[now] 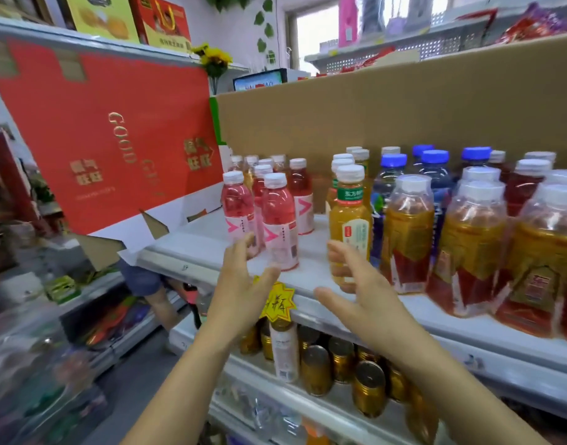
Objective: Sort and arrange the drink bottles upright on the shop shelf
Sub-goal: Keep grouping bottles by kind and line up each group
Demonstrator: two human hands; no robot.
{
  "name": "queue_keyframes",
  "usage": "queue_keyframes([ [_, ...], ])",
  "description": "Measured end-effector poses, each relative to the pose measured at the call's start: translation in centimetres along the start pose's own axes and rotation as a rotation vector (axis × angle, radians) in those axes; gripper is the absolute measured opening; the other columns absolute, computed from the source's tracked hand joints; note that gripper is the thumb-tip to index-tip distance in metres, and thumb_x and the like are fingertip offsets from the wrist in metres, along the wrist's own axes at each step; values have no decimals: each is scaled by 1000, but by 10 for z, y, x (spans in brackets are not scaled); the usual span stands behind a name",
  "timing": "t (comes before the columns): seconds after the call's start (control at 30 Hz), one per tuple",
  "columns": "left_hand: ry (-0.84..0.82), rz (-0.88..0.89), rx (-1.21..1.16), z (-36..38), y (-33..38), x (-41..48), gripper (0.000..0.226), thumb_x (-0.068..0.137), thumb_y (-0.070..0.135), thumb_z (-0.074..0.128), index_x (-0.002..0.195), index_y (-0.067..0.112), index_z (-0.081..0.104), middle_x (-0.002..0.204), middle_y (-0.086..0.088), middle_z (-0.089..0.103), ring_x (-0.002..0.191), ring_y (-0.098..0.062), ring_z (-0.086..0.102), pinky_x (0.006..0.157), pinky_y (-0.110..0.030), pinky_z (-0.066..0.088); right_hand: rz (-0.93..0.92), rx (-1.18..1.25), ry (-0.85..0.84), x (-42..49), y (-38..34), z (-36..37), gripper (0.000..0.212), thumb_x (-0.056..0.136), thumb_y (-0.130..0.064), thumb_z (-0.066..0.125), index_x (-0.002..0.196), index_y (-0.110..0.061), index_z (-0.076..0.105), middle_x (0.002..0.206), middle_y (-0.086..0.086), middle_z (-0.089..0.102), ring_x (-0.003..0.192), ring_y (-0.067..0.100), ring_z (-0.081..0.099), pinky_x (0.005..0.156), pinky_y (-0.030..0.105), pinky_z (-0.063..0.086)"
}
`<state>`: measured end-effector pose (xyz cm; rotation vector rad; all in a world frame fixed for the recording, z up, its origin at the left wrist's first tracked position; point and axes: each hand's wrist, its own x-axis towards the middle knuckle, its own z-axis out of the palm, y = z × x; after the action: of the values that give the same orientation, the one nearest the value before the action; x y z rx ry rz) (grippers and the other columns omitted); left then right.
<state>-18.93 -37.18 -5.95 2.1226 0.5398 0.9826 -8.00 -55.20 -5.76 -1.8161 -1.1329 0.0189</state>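
the left hand (243,284) is spread open, fingers straight and apart, holding nothing. its fingertips sit in front of the lower part of the pink bottles (240,203); whether they touch is unclear. its thumb lies just beside the front pink bottle (279,226), a smooth clear plastic cylinder with rounded shoulders, a ribbed white cap and a pale label bearing a pink chevron. the right hand (362,290) is open too, thumb stretched out to the left, fingers laid loosely against the base of the tea bottle (350,226), not closed around it. that bottle is clear plastic full of amber liquid, with a white cap, a green neck band and a cream label.

all the bottles stand upright on the white shelf (311,250), whose top is smooth and faintly glossy. right of the tea bottle come blue-capped bottles (393,175), then wide bottles (407,232) with faceted shoulders and crinkly red and gold wrap, packed side by side up to the lip. a bare strip of shelf lies between the pink group and the tea bottle, and more lies left of the pink group, up to a red carton (108,139). a plain cardboard wall (372,117) closes the back. a yellow star-shaped tag (277,303) hangs at the front lip, with gold cans (317,370) on the shelf below.
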Motion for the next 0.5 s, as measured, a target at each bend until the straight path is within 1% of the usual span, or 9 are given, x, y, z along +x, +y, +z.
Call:
queue_keyframes([
  [0.07,40,-37,-33,-6,-17,34,72,93,30,67,152,29,27,152,9,31,135,-9,37,110,-37,36,3,54,-19,34,1,20,81,88,-38,71,151,-40,19,150,-13,36,129,6,43,107,32,42],
  [0.13,70,-71,-95,-9,-30,69,81,90,28,70,154,29,21,148,14,27,134,-9,34,110,-37,33,22,134,-26,68,2,39,90,85,-40,73,152,-41,13,156,-15,29,136,5,35,110,32,37],
  [0.2,94,-119,-157,-9,-41,99,83,87,28,74,152,28,24,143,12,35,130,-10,40,107,-36,37,32,196,-2,98,5,56,90,84,-38,75,151,-41,15,152,-18,32,135,-1,34,104,20,33],
  [0.23,94,-144,-192,-7,-49,112,80,86,30,77,149,28,28,142,9,42,127,-12,46,105,-37,40,30,232,19,112,8,63,87,84,-34,76,150,-39,19,146,-21,38,130,-7,38,97,10,33],
  [0.27,84,-161,-223,-5,-57,122,78,83,32,79,146,26,32,138,6,50,123,-14,52,103,-36,43,33,270,44,124,11,69,84,84,-29,77,148,-37,23,136,-25,45,122,-15,42,87,0,35],
  [0.3,68,-168,-245,-3,-65,131,76,81,33,80,143,23,36,133,4,56,120,-15,57,101,-35,45,43,298,64,134,15,74,82,83,-27,78,146,-36,26,127,-29,48,112,-22,45,79,-4,35],
  [0.33,51,-168,-258,0,-73,138,75,80,32,82,141,20,39,129,3,60,117,-15,60,101,-35,47,56,314,78,143,18,79,83,81,-26,80,145,-35,28,122,-30,51,107,-23,48,76,-4,35],
  [0.4,36,-164,-257,6,-86,149,71,78,29,85,136,18,45,122,1,66,112,-16,64,102,-43,50,81,323,96,155,25,87,83,76,-25,84,140,-35,32,115,-27,57,98,-19,55,76,0,38],
  [0.5,62,-144,-248,13,-95,158,66,74,28,87,129,17,51,115,-1,69,104,-16,67,98,-47,53,89,303,132,163,32,93,79,68,-24,90,130,-33,41,103,-27,62,89,-20,60,69,-2,42],
])
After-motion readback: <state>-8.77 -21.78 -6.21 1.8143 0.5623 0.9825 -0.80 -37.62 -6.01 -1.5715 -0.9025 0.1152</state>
